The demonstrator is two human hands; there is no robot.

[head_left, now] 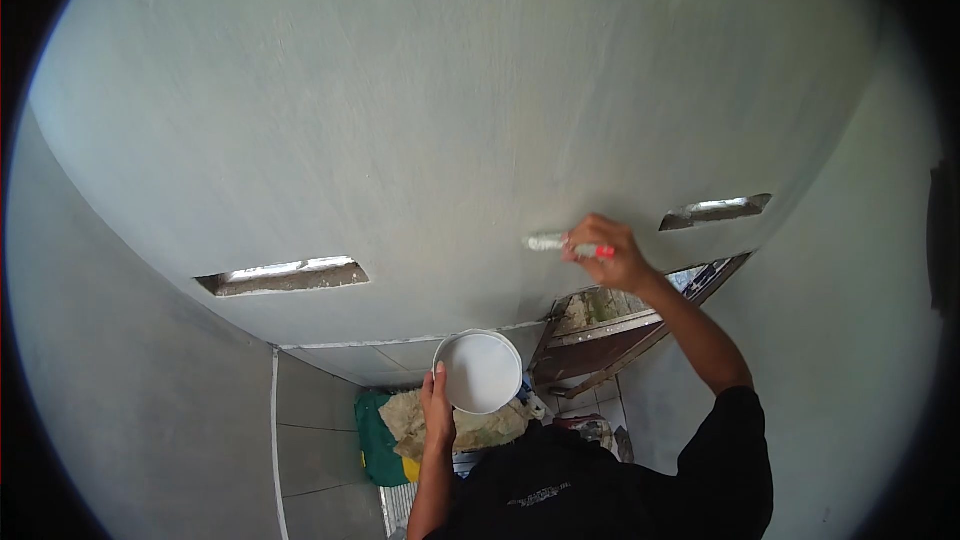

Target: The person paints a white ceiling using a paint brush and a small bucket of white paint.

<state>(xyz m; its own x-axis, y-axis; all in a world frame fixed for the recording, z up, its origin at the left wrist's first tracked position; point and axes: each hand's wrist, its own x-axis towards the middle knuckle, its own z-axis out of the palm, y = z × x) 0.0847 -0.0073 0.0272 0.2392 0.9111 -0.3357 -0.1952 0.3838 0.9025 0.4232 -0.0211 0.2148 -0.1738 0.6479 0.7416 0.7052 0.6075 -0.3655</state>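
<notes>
My right hand [605,248] is closed around the handle of a paintbrush [546,241], whose red handle end shows behind my fingers. The whitish bristles point left, close against the pale grey-green wall [440,140]. Lower down, my left hand [438,402] grips the left side of a round white paint bucket [482,370], thumb at the rim and the other fingers hidden beneath. White paint shows inside the bucket, which is held in front of my chest.
Two narrow slots, a left opening [285,277] and a right opening [716,211], pierce the wall. Below on the right stands a brown door frame [600,345]. Under the bucket lie a crumpled beige cloth [405,425] and a green bag [372,440]. Grey tiles [315,410] line the lower wall.
</notes>
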